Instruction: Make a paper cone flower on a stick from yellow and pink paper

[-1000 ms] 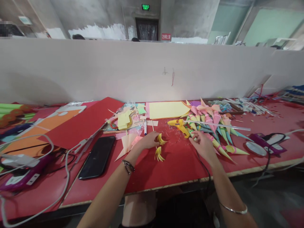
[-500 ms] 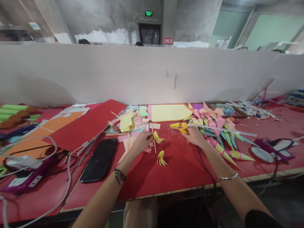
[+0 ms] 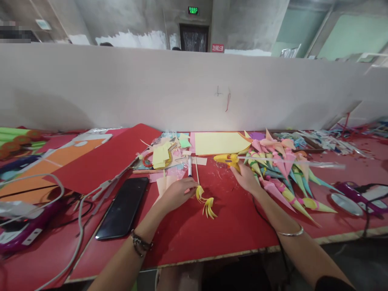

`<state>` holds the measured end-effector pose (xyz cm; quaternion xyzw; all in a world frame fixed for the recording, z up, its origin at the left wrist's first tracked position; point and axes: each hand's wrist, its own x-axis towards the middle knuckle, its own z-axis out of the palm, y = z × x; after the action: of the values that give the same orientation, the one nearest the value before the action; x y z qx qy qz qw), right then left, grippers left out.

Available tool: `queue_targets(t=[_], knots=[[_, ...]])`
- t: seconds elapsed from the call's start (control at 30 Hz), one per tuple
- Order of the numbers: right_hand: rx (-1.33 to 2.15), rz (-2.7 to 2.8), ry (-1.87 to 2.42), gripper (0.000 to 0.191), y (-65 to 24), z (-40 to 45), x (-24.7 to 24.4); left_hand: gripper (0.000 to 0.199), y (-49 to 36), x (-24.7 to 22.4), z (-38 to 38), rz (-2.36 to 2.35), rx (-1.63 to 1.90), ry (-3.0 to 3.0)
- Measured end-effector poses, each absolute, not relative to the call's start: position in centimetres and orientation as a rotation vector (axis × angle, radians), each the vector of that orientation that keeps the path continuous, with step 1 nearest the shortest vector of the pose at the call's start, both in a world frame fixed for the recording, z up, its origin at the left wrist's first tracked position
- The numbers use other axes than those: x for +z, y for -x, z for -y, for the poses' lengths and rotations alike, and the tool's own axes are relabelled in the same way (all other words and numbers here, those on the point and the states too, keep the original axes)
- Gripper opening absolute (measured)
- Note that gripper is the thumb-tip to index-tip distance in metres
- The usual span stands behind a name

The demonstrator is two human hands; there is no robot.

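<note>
Between the fingertips of my left hand point(image 3: 179, 195) is a curled yellow paper piece point(image 3: 199, 193), cut into strips. It hangs beside a second yellow fringed paper piece point(image 3: 209, 208) lying on the red table; whether the two touch I cannot tell. My right hand point(image 3: 247, 178) is wrapped round a yellow hot glue gun point(image 3: 228, 159), its nozzle to the left and a long clear glue stick point(image 3: 309, 163) out of its back. A thin pale stick point(image 3: 197, 169) and a white marker point(image 3: 189, 165) lie just beyond my left hand.
Pink, yellow and green paper cones point(image 3: 281, 161) are heaped at the right. A black phone point(image 3: 123, 208) lies left of my hand. Paper scraps point(image 3: 161, 155) and a pale yellow sheet point(image 3: 222, 143) lie behind, before a white partition point(image 3: 151, 89). White cables point(image 3: 80, 226) cross the left.
My left hand has moved nearer to me with the yellow paper piece, closer to the second one. The glue gun has shifted slightly left against the cones, and the view has tilted down a little.
</note>
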<state>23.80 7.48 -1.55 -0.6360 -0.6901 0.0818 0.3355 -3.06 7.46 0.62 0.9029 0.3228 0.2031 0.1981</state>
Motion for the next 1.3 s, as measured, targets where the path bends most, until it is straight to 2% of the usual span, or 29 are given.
queue_targets(t=[0.27, 0.47, 0.57, 0.63, 0.8, 1.07, 1.3], knots=[[0.143, 1.902, 1.702, 0.021, -24.4, -7.9, -1.8, 0.021, 3.9, 2.7, -6.3, -1.062, 0.697, -2.498], [0.076, 1.929, 1.752, 0.022, -24.9, -7.0, -0.8, 0.02, 5.5, 2.6, -4.6, -1.146, 0.576, -2.516], [-0.078, 1.87, 1.867, 0.023, -24.3, -4.5, 0.3, 0.021, 6.0, 2.3, -4.2, -1.174, 0.548, -2.523], [-0.183, 1.809, 1.918, 0.014, -23.0, -2.0, 0.8, 0.021, 6.1, 2.3, -4.1, -1.172, 0.539, -2.53], [0.372, 1.917, 1.613, 0.021, -17.6, 2.9, 0.0, 0.021, 5.6, 2.1, -3.8, -1.141, 0.513, -2.544], [0.471, 1.9, 1.602, 0.011, -15.1, 2.5, -1.0, 0.02, 4.7, 1.8, -3.8, -1.093, 0.487, -2.532], [0.737, 2.089, 1.119, 0.012, -17.2, 0.9, -0.1, 0.022, 4.5, 1.3, -4.1, -0.976, 0.432, -2.583]])
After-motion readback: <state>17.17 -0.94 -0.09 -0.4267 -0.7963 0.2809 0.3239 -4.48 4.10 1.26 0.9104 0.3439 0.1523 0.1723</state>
